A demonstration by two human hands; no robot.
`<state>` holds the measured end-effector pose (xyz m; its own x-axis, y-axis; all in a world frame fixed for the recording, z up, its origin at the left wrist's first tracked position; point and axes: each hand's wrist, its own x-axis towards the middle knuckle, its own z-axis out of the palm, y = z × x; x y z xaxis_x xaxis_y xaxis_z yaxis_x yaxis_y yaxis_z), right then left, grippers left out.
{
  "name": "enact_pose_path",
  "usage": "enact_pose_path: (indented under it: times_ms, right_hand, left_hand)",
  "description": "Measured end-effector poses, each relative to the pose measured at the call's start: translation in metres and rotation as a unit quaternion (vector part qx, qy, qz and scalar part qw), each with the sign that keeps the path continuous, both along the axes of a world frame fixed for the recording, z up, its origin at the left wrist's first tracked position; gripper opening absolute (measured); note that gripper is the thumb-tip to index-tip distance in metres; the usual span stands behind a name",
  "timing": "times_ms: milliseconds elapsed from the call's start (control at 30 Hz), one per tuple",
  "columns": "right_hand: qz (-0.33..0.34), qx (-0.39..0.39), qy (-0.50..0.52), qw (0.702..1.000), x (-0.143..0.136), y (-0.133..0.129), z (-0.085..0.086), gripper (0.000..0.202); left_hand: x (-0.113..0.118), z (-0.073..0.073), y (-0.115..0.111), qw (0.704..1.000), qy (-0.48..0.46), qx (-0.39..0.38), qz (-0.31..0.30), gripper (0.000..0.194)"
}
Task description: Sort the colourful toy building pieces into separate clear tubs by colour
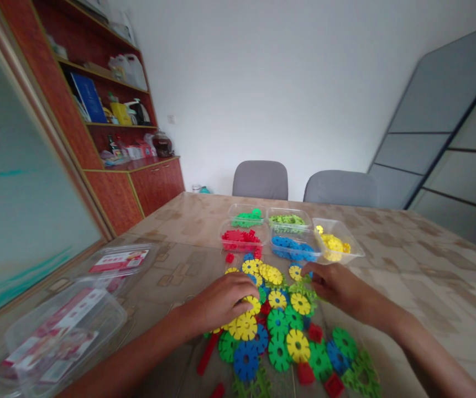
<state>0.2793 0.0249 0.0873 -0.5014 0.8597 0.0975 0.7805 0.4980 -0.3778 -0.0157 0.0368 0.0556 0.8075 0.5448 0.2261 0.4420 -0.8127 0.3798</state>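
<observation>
A heap of flat plastic gear-shaped pieces [281,337] in yellow, green, blue and red lies on the table in front of me. My left hand [221,301] rests palm down on the heap's left side, fingers curled over yellow pieces [244,326]. My right hand [337,284] reaches in from the right, its fingertips pinching at a light green piece [304,288] near a yellow one. Whether it has lifted anything is unclear. Behind the heap stand small clear trays: red [241,239], green [246,218], light green [288,220], blue [293,249], yellow [334,243].
A clear plastic box [61,337] and its lid [117,261] with red labels lie at the left of the patterned table [407,260]. Two grey chairs [260,179] stand at the far edge. A wooden shelf cabinet [109,116] fills the left wall.
</observation>
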Motion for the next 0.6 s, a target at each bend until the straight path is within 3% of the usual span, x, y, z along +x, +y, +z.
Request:
enact_pose_path:
  times_ms: [167,367,600]
  right_hand:
    - [-0.021,-0.011,-0.008,1.0,0.0,0.003,-0.01,0.018]
    - [0.052,-0.126,0.061,0.989,-0.015,-0.008,-0.005,0.022]
    - [-0.046,0.016,-0.013,0.999,-0.002,0.006,-0.007,0.012]
  left_hand:
    - [0.0,0.0,-0.001,1.0,0.003,0.005,0.004,0.012]
    - [0.0,-0.001,-0.001,1.0,-0.003,0.002,0.005,0.012]
    - [0.0,-0.002,-0.001,1.0,-0.007,-0.001,0.009,0.014]
